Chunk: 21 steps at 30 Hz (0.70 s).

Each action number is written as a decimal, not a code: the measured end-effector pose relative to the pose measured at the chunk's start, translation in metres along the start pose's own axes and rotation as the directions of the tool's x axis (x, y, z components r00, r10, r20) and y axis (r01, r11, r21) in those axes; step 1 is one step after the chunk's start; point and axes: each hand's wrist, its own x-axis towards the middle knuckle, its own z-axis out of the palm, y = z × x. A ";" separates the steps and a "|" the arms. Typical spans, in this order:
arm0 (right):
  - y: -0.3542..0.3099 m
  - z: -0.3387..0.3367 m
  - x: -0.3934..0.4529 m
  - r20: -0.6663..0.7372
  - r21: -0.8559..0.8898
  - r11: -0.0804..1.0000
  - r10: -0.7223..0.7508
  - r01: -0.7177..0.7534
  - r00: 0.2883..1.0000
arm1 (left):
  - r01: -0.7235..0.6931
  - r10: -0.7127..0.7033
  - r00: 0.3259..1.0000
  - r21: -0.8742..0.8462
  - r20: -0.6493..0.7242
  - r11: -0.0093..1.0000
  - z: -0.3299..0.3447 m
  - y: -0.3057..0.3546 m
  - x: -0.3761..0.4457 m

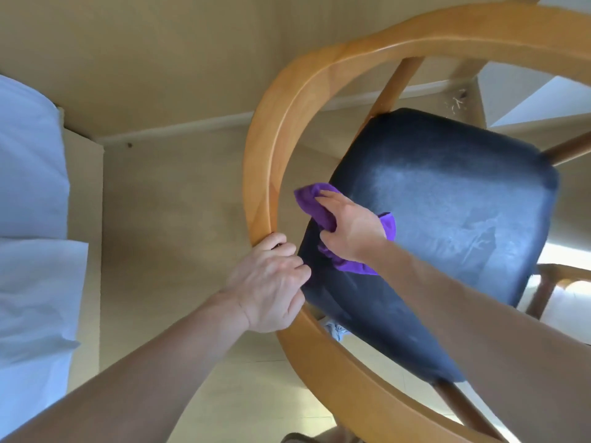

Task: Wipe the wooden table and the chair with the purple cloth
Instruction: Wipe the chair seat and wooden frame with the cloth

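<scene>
Purple cloth, bunched under right hand, on chair's glossy seat.

Looking straight down, I see the chair standing on a pale beige floor, its curved wooden rail ringing a dark padded seat. The seat carries the purple cloth, bunched near its left edge, and my right hand presses flat on top of that cloth. The seat's surface shows pale dusty streaks across its middle. My left hand grips the wooden rail just beside the seat. A white-covered bed sits on the floor along the left.
</scene>
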 end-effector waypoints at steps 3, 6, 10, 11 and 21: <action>-0.023 0.030 0.006 0.265 -0.212 0.975 -0.015 0.074 0.964 | 0.127 -0.130 0.989 -0.046 -0.063 0.991 0.002 0.015 0.002; -0.028 0.068 -0.029 0.475 -0.407 0.840 -0.140 0.358 0.869 | 0.260 -0.269 0.959 -0.094 -0.095 0.961 0.011 0.051 -0.003; 0.008 0.057 -0.071 0.518 -0.407 0.785 -0.223 0.467 0.826 | 0.334 -0.346 0.932 -0.121 -0.103 0.935 0.022 0.089 -0.016; 0.019 0.050 -0.080 0.550 -0.407 0.766 -0.230 0.498 0.803 | 0.332 -0.344 0.932 -0.115 -0.110 0.936 0.022 0.091 -0.017; 0.027 0.035 -0.079 0.103 -0.183 0.971 -0.139 0.156 0.985 | 0.334 -0.349 0.924 -0.111 -0.160 0.936 0.025 0.087 -0.014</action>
